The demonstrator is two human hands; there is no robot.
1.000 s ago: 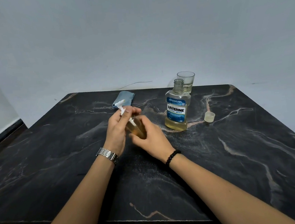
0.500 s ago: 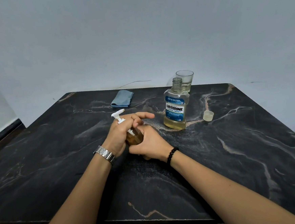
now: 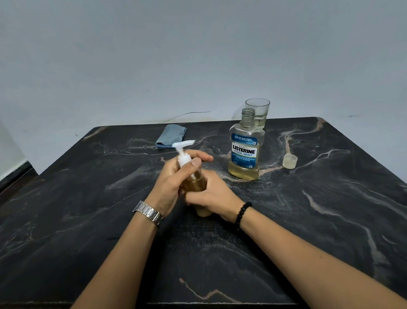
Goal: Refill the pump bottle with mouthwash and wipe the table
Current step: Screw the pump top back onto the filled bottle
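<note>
A small clear pump bottle (image 3: 196, 181) full of amber liquid stands on the black marble table (image 3: 324, 218), mid-table. My right hand (image 3: 213, 195) wraps its body from the right. My left hand (image 3: 175, 178) grips the white pump head (image 3: 183, 153) at the collar, nozzle pointing right. An uncapped Listerine mouthwash bottle (image 3: 245, 151), blue label, about a quarter full of yellow liquid, stands just right of my hands. Its clear cap (image 3: 290, 161) lies further right. A folded blue cloth (image 3: 171, 138) lies at the far edge.
A drinking glass (image 3: 258, 112) with a little liquid stands behind the mouthwash bottle at the table's far edge. A pale wall rises right behind the table. A thin wire (image 3: 187, 115) runs along the wall base.
The pump head has turned in my left hand: its nozzle pointed left half a second ago and points right now. The bottle stands more upright and both hands stay on it.
</note>
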